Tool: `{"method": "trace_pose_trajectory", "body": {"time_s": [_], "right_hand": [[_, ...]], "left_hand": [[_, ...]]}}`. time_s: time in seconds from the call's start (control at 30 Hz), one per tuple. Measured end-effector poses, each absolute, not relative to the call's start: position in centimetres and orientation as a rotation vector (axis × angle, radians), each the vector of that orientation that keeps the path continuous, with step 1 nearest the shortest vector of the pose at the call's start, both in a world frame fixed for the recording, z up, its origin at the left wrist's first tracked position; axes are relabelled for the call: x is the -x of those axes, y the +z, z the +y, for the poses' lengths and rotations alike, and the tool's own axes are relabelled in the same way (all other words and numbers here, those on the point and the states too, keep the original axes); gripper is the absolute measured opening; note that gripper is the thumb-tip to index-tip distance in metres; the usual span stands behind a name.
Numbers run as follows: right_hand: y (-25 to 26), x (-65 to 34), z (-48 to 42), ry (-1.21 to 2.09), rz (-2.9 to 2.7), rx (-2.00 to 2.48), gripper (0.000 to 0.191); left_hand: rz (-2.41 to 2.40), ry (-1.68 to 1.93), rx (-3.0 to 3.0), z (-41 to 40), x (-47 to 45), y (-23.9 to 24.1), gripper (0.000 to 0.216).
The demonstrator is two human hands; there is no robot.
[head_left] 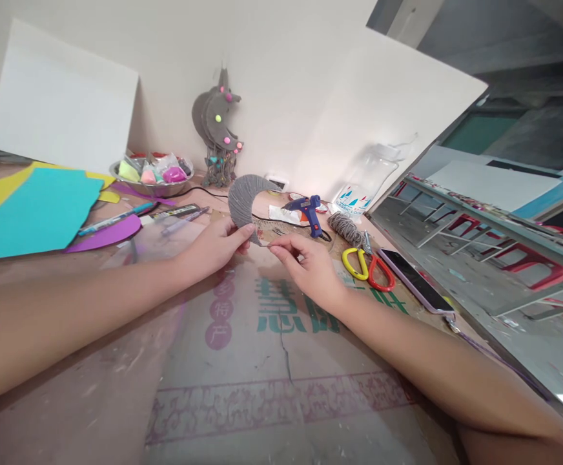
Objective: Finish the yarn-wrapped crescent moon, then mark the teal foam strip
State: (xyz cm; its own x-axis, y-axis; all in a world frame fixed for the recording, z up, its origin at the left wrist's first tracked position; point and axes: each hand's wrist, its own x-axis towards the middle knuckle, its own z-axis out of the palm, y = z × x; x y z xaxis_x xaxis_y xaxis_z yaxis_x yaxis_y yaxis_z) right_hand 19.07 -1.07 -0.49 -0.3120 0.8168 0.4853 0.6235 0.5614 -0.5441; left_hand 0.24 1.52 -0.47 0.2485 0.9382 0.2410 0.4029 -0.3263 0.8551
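Note:
A cardboard crescent point(243, 197) wrapped in grey yarn is held up over the table. My left hand point(216, 245) is closed on its lower tip, thumb and fingers pinching it. My right hand point(307, 261) pinches the bare cardboard end point(268, 232) just right of that, fingers curled. A coil of grey yarn point(345, 227) lies to the right, beside a blue glue gun point(308, 210).
Yellow-and-red scissors point(369, 268) and a phone point(414, 281) lie at the right. A metal bowl point(153, 175) of coloured clay, teal and yellow paper sheets point(30, 210), pens point(117, 218) and a finished moon ornament point(218, 126) stand at the back. A plastic jar point(366, 184) leans there.

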Motion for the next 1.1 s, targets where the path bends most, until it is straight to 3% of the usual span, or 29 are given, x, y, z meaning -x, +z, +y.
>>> {"method": "trace_pose_trajectory", "body": {"time_s": [1.1], "right_hand": [[-1.3, -20.2, 1.3, 0.445, -1.956, 1.23, 0.018]], "left_hand": [[1.071, 0.887, -1.713, 1.2, -0.4, -0.7, 0.033]]}}
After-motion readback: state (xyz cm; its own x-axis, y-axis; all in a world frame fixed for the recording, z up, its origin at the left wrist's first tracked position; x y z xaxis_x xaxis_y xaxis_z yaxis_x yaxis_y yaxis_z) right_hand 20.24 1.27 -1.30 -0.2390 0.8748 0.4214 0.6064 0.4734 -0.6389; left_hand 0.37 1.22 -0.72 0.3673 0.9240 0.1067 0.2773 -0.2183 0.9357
